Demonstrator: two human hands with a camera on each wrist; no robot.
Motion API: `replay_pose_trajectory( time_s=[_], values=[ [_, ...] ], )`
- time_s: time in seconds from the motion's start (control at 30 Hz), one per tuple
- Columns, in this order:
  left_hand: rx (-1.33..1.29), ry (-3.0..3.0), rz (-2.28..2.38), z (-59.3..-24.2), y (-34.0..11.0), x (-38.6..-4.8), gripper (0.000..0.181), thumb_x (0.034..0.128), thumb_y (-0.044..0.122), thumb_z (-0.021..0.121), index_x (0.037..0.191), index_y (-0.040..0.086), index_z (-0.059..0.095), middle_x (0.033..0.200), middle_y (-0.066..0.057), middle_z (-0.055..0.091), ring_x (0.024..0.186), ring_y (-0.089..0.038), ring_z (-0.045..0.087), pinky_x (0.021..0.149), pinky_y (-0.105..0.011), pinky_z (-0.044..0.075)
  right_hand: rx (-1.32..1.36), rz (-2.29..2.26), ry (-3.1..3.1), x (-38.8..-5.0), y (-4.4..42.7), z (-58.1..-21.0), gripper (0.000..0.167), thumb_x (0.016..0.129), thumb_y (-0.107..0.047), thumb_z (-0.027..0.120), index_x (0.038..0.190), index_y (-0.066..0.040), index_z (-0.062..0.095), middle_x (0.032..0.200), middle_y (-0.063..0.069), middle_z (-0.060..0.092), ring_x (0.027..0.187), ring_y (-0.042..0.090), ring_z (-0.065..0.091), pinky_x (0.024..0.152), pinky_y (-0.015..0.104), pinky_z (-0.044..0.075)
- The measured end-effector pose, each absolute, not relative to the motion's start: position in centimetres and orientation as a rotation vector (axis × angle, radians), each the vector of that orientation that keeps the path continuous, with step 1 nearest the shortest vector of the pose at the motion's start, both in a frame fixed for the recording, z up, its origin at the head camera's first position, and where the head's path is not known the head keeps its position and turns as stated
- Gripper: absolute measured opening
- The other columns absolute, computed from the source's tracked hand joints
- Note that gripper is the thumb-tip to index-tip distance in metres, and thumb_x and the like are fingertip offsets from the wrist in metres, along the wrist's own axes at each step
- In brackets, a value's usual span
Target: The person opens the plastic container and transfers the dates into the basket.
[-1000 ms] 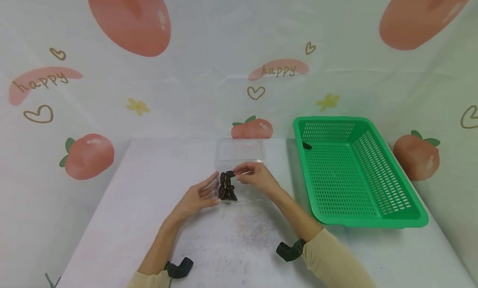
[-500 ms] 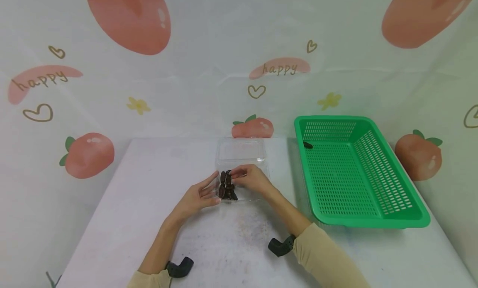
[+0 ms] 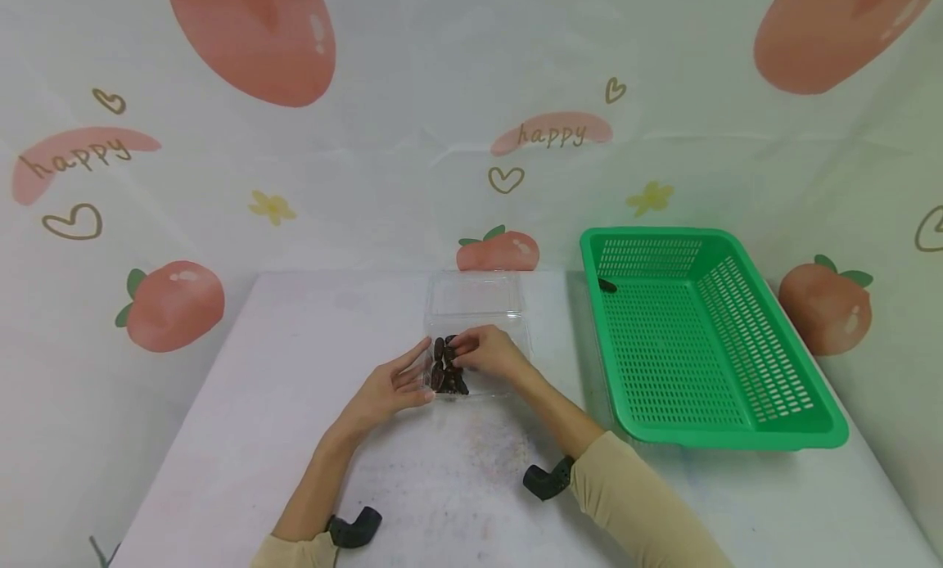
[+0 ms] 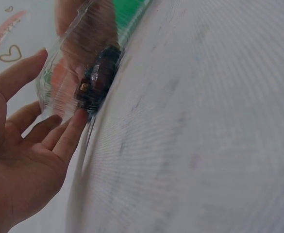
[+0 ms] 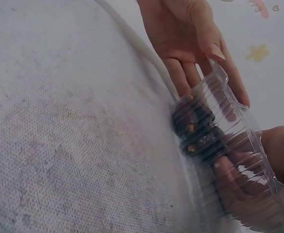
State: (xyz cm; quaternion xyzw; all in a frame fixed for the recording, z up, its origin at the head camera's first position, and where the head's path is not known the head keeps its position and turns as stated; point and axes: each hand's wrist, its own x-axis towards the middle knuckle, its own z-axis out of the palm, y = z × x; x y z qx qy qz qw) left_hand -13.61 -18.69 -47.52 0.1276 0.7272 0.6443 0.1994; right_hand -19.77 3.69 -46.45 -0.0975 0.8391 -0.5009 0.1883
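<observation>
A clear plastic clamshell box (image 3: 485, 381) lies with its lid (image 3: 475, 294) folded back. Several dark brown dates (image 3: 438, 376) fill its left part. My left hand (image 3: 383, 396) steadies the box's left side with extended fingers; in the left wrist view that hand (image 4: 32, 150) has its palm turned up beside the clear wall. Reaching into the box from the right, my right hand (image 3: 489, 353) pinches a date at the back of the group. Through the ribbed plastic in the right wrist view, its fingertips (image 5: 224, 170) show against the dates (image 5: 195, 124), partly blurred.
A green plastic basket (image 3: 737, 437) stands on the right of the white table (image 3: 295, 331), with one dark date (image 3: 607, 286) at its far left corner. Behind the table hangs a printed cloth (image 3: 390, 142). A black device (image 3: 355, 527) sits at each wrist.
My right hand has moved slightly left and lower into the box, bringing its date in among the others. My left hand stays in place on the box's side.
</observation>
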Motion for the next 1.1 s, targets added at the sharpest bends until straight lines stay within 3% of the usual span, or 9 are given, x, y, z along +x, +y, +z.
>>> replay_pose_trajectory(
  time_s=[0.37, 0.97, 1.1],
  values=[
    [0.361, 2.060, 1.790, -47.7, -18.8, -13.7, 0.086, 0.0872, 0.013, 0.078, 0.158, 0.016, 0.029, 0.163, -0.002, 0.023, 0.145, -0.031, 0.029, 0.108, -0.030, 0.040, -0.386, -1.254, 2.461, -19.6, 3.3, -46.7, 0.030, 0.082, -0.014, 0.081, 0.111, -0.007, 0.074, 0.085, -0.002, 0.068, 0.076, 0.011, 0.061, 0.064, 0.022, 0.050],
    [0.344, 2.087, 1.766, -47.8, -18.7, -13.7, 0.085, 0.0878, 0.012, 0.077, 0.158, 0.018, 0.029, 0.162, -0.004, 0.025, 0.144, -0.032, 0.031, 0.108, -0.035, 0.041, -0.378, -1.196, 2.584, -19.2, 4.1, -45.3, 0.018, 0.089, -0.012, 0.073, 0.105, -0.012, 0.079, 0.097, 0.000, 0.075, 0.089, 0.013, 0.066, 0.074, 0.029, 0.055],
    [0.352, 2.095, 1.763, -47.7, -18.8, -13.6, 0.085, 0.0878, 0.013, 0.077, 0.158, 0.017, 0.029, 0.162, -0.006, 0.025, 0.144, -0.032, 0.032, 0.108, -0.035, 0.041, -0.383, -1.225, 2.590, -18.8, 4.6, -44.2, 0.017, 0.089, -0.012, 0.072, 0.105, -0.013, 0.079, 0.099, 0.000, 0.075, 0.082, 0.011, 0.068, 0.070, 0.027, 0.055]
  ],
)
